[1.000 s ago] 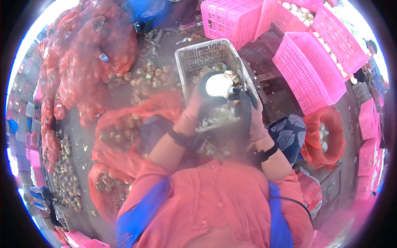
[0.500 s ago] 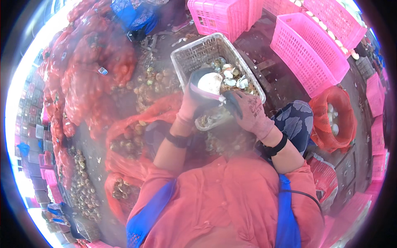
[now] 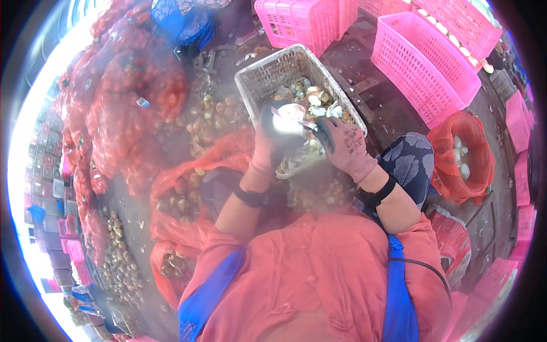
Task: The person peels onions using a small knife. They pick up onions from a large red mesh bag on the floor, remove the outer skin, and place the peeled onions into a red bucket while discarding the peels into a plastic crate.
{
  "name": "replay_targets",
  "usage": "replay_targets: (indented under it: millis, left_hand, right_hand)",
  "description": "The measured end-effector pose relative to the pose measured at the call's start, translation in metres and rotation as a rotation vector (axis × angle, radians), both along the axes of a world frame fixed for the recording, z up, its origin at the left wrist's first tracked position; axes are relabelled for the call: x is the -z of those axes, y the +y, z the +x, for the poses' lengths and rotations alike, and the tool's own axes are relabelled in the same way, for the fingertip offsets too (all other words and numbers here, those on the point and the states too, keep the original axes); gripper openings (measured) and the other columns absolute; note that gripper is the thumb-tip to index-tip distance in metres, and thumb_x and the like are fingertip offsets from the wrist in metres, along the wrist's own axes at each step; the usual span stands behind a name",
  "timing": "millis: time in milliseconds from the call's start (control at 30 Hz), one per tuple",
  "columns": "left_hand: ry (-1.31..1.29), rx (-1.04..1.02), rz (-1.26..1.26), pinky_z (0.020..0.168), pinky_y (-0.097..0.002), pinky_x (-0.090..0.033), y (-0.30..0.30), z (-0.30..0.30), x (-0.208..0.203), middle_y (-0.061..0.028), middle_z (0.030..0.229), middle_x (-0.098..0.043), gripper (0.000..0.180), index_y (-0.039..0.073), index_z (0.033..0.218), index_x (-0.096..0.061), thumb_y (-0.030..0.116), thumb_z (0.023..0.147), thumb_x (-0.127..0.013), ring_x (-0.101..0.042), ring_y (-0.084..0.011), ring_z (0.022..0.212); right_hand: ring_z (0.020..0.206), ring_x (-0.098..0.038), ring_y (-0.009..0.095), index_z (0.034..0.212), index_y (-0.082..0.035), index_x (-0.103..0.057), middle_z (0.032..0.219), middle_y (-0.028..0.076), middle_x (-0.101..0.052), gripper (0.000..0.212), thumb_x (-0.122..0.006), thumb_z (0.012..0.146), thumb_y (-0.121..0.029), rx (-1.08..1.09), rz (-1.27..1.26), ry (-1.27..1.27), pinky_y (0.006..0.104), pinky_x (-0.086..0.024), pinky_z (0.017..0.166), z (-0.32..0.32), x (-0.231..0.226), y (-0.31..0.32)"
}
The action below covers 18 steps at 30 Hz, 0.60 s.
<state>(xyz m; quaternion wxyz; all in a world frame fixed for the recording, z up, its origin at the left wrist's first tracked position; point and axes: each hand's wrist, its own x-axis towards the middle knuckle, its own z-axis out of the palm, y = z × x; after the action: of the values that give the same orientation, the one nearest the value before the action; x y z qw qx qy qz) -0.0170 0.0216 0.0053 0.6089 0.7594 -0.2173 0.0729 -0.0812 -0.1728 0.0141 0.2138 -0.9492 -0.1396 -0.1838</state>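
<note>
My left hand [image 3: 269,137], in a pink glove with dark palm and fingers, is closed round a large, pale peeled onion [image 3: 292,114]. My gloved right hand [image 3: 343,145] is closed beside the onion. Pinched in its fingers is a thin tool that looks like a small knife [image 3: 310,126], mostly hidden. Both hands are over the near part of a dirty whitish plastic basket [image 3: 250,71]. Inside the basket lie white and brown onion peels [image 3: 319,107].
At left are heaped red mesh sacks [image 3: 131,97] and loose brown onions [image 3: 119,256]. An opened red net [image 3: 165,176] lies by my left knee. Right of me stands a red mesh bag [image 3: 478,165] holding white onions. Pink crates [image 3: 424,62] stand beyond, with a person's blue covering [image 3: 176,23] at the far left.
The onion has turned in my left hand, and a peel edge now sticks up beside it. My right fingers have shifted slightly against its side. The view has moved a little.
</note>
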Motion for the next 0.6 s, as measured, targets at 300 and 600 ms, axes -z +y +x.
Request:
replay_targets:
  millis: [300, 600]
  left_hand:
    - [0.293, 0.002, -0.291, 0.081, -0.0291, -0.054, -0.009, -0.007, 0.003, -0.0057, 0.101, -0.065, 0.051, 0.002, 0.115, -0.055, -0.007, 0.066, -0.069, -0.065, -0.0179, 0.095]
    - [0.153, 0.037, -0.374, 0.087, -0.0317, -0.053, 0.025, 0.012, -0.005, -0.0098, 0.110, -0.065, 0.060, 0.000, 0.123, -0.052, -0.004, 0.064, -0.062, -0.064, -0.0203, 0.101]
  right_hand:
    - [0.087, -0.065, 0.029, 0.114, -0.005, -0.059, 0.098, 0.015, -0.063, 0.037, -0.065, 0.081, -0.022, 0.071, -0.083, 0.039, 0.0407, -0.051, 0.074, 0.011, 0.017, 0.008]
    - [0.084, -0.067, 0.033, 0.094, -0.005, -0.065, 0.087, 0.017, -0.069, 0.025, -0.052, 0.093, -0.026, 0.170, -0.102, 0.253, 0.0433, -0.050, 0.074, 0.040, 0.062, -0.022]
